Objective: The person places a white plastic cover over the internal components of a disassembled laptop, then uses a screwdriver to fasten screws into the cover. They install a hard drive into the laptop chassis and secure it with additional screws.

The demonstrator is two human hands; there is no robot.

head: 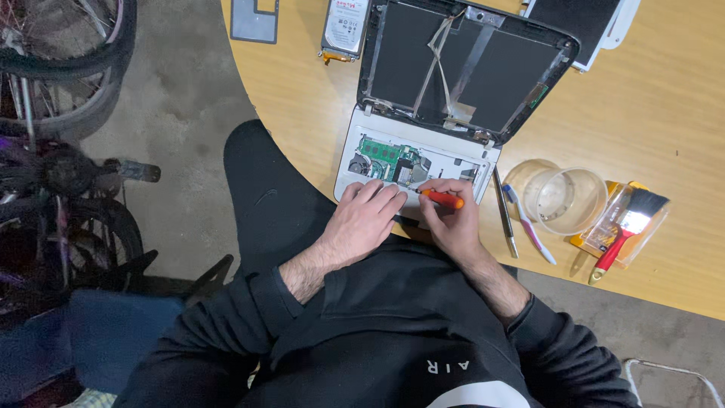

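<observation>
Item: opened white laptop [362,162] at the wooden table's [680,113] near edge, left hand [368,214] resting flat on its base, right hand [447,215] gripping an orange screwdriver [444,199], tip apparently at an internal screw; steady downward pressure was called for.

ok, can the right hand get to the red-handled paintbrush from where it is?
Probably yes. The right hand holds an orange screwdriver at the open laptop, so its grip is taken. The paintbrush lies further right on the table, with only a clear cup and a toothbrush between.
</observation>
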